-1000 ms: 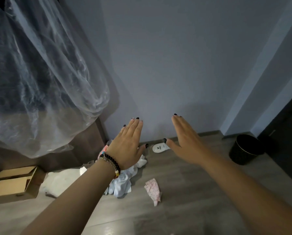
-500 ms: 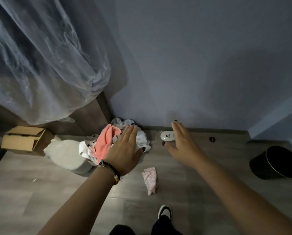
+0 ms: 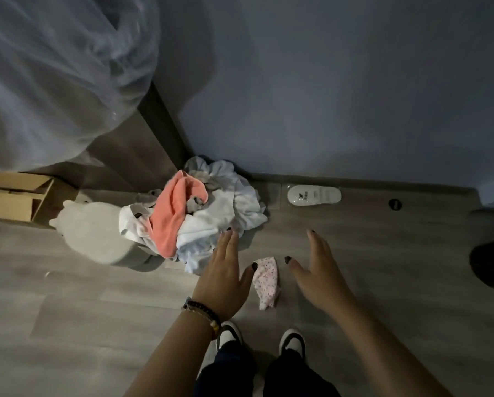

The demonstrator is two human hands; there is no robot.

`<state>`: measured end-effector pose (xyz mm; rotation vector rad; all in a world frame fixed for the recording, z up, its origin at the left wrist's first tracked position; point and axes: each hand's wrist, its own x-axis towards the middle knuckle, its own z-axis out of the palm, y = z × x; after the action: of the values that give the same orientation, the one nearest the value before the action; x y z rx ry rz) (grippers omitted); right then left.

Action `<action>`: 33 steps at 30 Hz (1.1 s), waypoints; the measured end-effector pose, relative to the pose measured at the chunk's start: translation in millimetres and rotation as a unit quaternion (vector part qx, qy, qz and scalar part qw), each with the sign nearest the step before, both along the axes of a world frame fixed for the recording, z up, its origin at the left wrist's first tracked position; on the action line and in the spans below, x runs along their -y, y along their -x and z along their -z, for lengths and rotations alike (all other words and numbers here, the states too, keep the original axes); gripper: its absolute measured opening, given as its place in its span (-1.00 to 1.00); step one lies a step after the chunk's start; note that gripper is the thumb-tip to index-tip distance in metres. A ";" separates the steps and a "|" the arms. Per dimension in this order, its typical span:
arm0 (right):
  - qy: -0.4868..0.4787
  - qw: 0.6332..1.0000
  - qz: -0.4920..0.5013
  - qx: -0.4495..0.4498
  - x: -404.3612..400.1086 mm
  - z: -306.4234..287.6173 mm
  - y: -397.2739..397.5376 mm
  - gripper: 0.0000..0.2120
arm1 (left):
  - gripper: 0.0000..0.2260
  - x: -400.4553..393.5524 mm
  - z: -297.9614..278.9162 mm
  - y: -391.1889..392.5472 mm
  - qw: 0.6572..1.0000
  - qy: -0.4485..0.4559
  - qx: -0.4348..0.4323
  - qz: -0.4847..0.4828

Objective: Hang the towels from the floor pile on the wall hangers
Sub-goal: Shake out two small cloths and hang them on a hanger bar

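A grey wall (image 3: 340, 81) and a wood-look floor (image 3: 68, 325) are seen beyond and beneath the fingers. A clear plastic sheet (image 3: 56, 70) is draped far up and to the left of the left fingers. The towel pile (image 3: 200, 213), white cloths with a coral one across them, is heaped in the corner just beyond the left fingers, whose tips reach its near edge; contact cannot be judged. A pale round tub (image 3: 96, 233) is seen to the left of the pile, touching it, and a cardboard box (image 3: 13, 196) lies further left. A dark bin (image 3: 492, 265) is cut off at the frame edge, well right of the right fingers. A white slipper (image 3: 314, 195) lies by the skirting beyond the right fingers. The left hand (image 3: 222, 279) and right hand (image 3: 323, 270) are held out flat, fingers straight and released, nothing grasped. A small floral cloth (image 3: 267, 279) lies on the floor between the two thumbs, near the left one.
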<state>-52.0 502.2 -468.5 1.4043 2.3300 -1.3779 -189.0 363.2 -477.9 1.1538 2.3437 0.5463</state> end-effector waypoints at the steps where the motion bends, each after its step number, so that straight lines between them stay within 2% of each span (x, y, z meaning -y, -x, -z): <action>1: 0.011 1.000 0.022 -0.002 -0.8 24.1 2.9 -0.30 | -0.35 -1.8 24.6 1.4 1.000 0.005 0.007 -0.003; 5: 0.020 0.996 0.091 0.000 -9.5 116.4 13.9 -0.32 | -0.36 -10.2 120.0 6.1 0.999 0.026 0.026 -0.003; 8: 0.018 0.994 0.105 0.009 -18.7 185.0 21.7 -0.33 | -0.36 -18.6 192.6 10.7 0.998 0.039 0.048 -0.008; 13: 0.004 0.998 0.012 0.056 -36.7 278.2 38.0 -0.42 | -0.35 -42.7 297.2 20.9 0.994 0.055 0.087 -0.032; 16: -0.021 0.996 -0.032 0.079 -49.8 317.9 48.3 -0.45 | -0.36 -55.7 367.0 22.9 0.983 0.064 0.151 -0.080; 18: -0.026 0.991 -0.075 0.105 -60.2 333.1 59.6 -0.44 | -0.39 -64.5 415.4 21.5 0.956 0.071 0.225 -0.175; 20: -0.021 0.986 -0.122 0.109 -68.0 339.6 72.6 -0.45 | -0.45 -74.1 457.0 14.6 0.902 0.084 0.307 -0.292; 22: -0.039 0.983 -0.154 0.093 -70.2 342.4 80.8 -0.48 | -0.49 -81.0 492.9 1.0 0.881 0.097 0.330 -0.324; 26: -0.072 0.962 -0.217 0.148 -73.5 351.7 80.8 -0.55 | -0.38 -88.7 544.9 -30.4 0.910 0.142 0.269 -0.282; 29: -0.079 0.956 -0.229 0.165 -77.1 353.8 76.2 -0.54 | -0.32 -86.5 569.4 -43.2 0.933 0.189 0.162 -0.260; 33: -0.090 0.952 -0.243 0.161 -74.0 353.8 70.8 -0.57 | -0.55 -79.4 599.7 -45.3 0.925 0.231 0.109 -0.282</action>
<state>-122.8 576.2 -822.3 0.9036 2.3917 -0.7576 -143.7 442.6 -1077.6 0.1854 2.4036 0.2549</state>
